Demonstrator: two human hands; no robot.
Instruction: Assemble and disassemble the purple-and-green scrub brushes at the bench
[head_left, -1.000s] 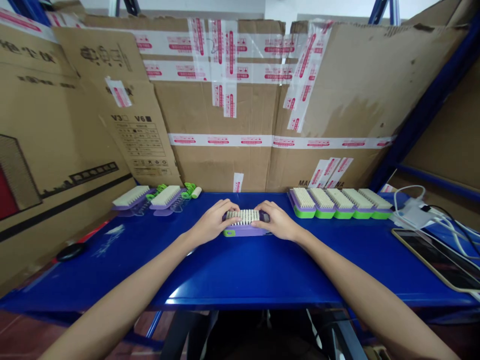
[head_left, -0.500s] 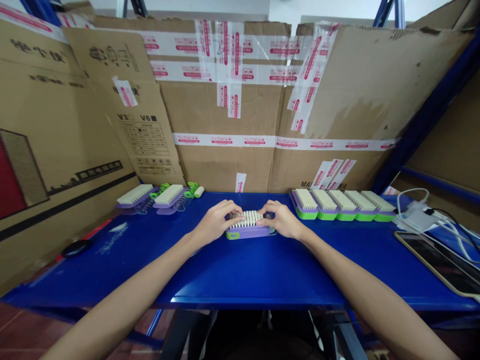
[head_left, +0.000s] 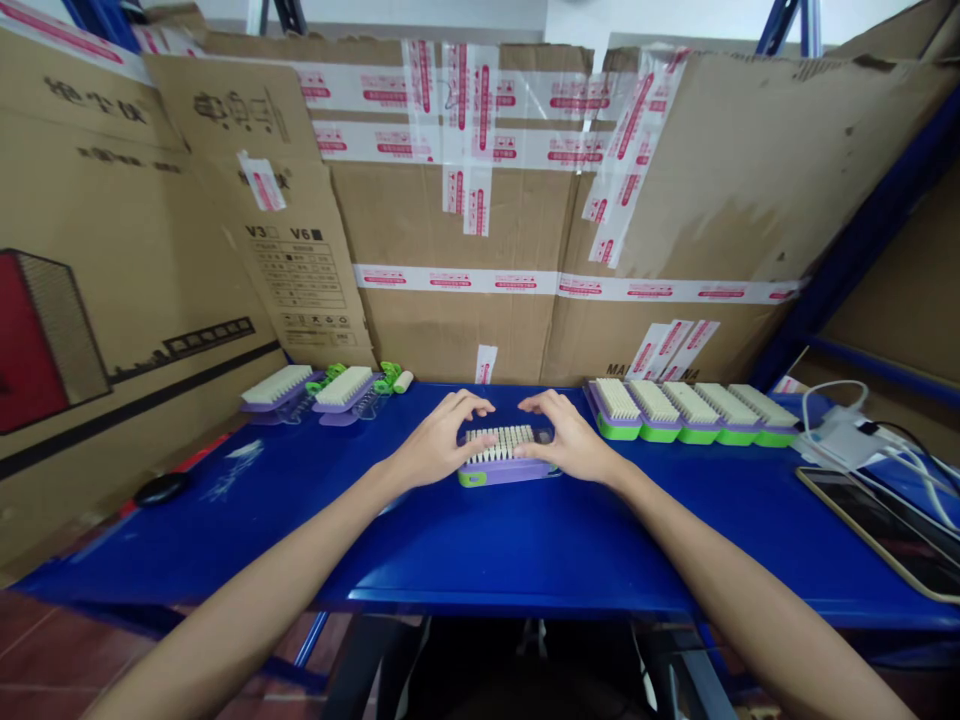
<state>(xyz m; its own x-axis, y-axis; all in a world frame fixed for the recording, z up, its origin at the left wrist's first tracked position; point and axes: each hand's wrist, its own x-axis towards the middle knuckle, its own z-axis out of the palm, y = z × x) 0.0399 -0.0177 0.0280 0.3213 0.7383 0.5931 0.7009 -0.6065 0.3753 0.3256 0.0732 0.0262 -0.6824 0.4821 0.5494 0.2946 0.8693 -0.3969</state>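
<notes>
A purple and green scrub brush (head_left: 501, 456) with pale bristles lies bristles-up in the middle of the blue table (head_left: 480, 545). My left hand (head_left: 439, 443) grips its left end and my right hand (head_left: 568, 440) grips its right end, fingers curled over the far side. Both thumbs rest on the near edge. The brush sits flat on the table.
Several finished brushes (head_left: 690, 410) stand in a row at the back right. Two purple brush tops (head_left: 311, 387) and green parts (head_left: 388, 377) lie at the back left. A phone (head_left: 877, 530) and white cables (head_left: 847, 435) sit at the right. Taped cardboard walls (head_left: 480, 210) enclose the table. A black object (head_left: 160, 488) lies at the left.
The view has shifted slightly, so everything sits a little further right. My fingers have spread and lifted a bit over the brush's far side; the brush stays on the table.
</notes>
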